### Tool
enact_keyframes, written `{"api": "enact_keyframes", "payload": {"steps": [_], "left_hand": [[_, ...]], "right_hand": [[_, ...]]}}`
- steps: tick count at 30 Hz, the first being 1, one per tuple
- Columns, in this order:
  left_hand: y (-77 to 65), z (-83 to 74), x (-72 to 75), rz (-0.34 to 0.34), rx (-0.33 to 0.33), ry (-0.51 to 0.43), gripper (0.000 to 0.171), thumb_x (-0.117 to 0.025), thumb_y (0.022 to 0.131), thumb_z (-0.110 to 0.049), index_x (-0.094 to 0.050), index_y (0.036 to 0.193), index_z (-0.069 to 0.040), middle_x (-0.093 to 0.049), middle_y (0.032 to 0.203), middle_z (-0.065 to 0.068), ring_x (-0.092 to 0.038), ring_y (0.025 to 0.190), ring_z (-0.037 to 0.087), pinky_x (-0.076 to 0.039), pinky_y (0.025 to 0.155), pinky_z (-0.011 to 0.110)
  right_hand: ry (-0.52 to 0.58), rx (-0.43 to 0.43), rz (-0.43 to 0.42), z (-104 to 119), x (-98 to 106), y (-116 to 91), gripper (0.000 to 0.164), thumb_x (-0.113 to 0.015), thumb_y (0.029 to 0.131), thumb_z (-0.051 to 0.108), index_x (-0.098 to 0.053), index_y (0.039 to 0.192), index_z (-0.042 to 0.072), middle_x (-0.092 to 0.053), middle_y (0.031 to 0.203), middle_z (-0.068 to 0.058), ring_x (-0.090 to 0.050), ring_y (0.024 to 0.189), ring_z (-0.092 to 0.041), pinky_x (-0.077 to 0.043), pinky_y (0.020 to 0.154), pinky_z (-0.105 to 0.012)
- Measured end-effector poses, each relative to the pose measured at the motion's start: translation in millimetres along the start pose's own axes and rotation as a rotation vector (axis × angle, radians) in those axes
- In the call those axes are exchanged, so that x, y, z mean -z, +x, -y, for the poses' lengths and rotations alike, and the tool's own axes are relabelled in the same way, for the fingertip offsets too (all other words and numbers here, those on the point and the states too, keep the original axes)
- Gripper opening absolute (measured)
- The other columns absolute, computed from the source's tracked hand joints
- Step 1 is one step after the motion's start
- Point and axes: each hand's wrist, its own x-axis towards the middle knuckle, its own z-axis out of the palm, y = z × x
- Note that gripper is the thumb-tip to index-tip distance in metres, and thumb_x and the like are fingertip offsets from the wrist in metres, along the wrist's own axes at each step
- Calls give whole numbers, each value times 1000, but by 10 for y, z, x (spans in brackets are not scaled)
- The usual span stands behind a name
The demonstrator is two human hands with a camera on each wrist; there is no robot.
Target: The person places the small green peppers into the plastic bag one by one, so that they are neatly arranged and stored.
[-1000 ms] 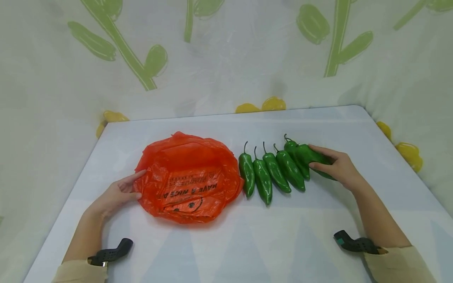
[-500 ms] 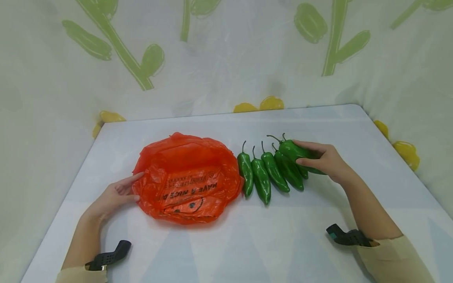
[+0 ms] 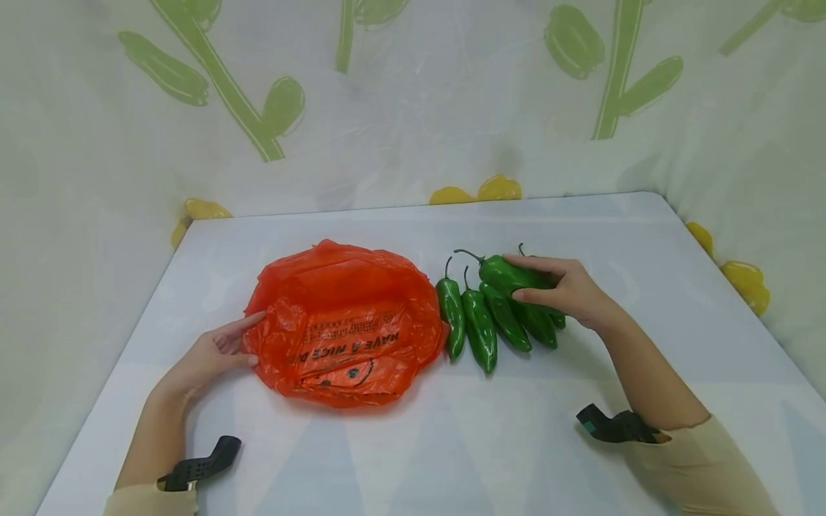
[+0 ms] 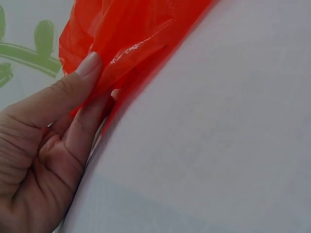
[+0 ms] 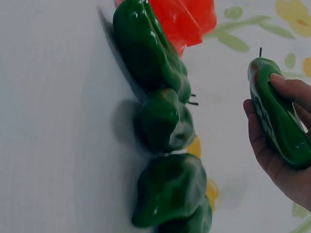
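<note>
A red plastic bag [image 3: 351,287] with black printing lies spread on the left half of the table, its mouth gaping. My left hand [image 3: 209,362] pinches the bag's left edge; in the left wrist view the thumb lies over the film with fingers behind it. My right hand [image 3: 571,292] grips a glossy green chili pepper [image 5: 274,104] between thumb and fingers, raised above the row, stem pointing left. Under and beside it, several similar peppers [image 3: 480,331] lie side by side on the table, right of the bag. The held pepper and hand partly cover those at the right end.
The white table [image 3: 413,459] has a faint blue triangle pattern. Behind and around it hangs a pale curtain [image 3: 419,107] with green plant prints and yellow shapes. The leftmost pepper [image 3: 450,315] lies close against the bag's right edge.
My right hand has carried the pepper leftward from the right end of the row, over the other peppers. The left hand keeps its pinch on the bag, almost still.
</note>
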Motion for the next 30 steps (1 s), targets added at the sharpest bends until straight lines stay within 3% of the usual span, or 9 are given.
{"api": "enact_keyframes", "payload": {"steps": [4,15,30], "left_hand": [[-7,-4,-8,0,-3,20,68,-69,86,-14,-37,146,-13,-44,137,-22,-38,113,-23,-42,89,10],[-16,24,-13,9,-46,-9,67,-67,86,-9,-37,146,-10,-46,125,-33,-41,114,-21,-44,87,10],[-11,22,-10,13,-72,-5,67,-66,86,-7,-36,145,-8,-45,129,-30,-39,116,-22,-43,88,10]], "right_hand": [[-5,35,34,63,-94,65,56,-72,84,18,-53,136,13,-49,140,-9,-44,128,-27,-35,105,-50],[-2,104,127,264,-318,255,54,-73,83,23,-56,134,22,-55,135,-2,-51,121,-20,-45,98,-43],[24,259,208,556,-694,538,47,-73,82,11,-61,127,12,-61,127,-3,-56,115,-17,-50,92,-33]]}}
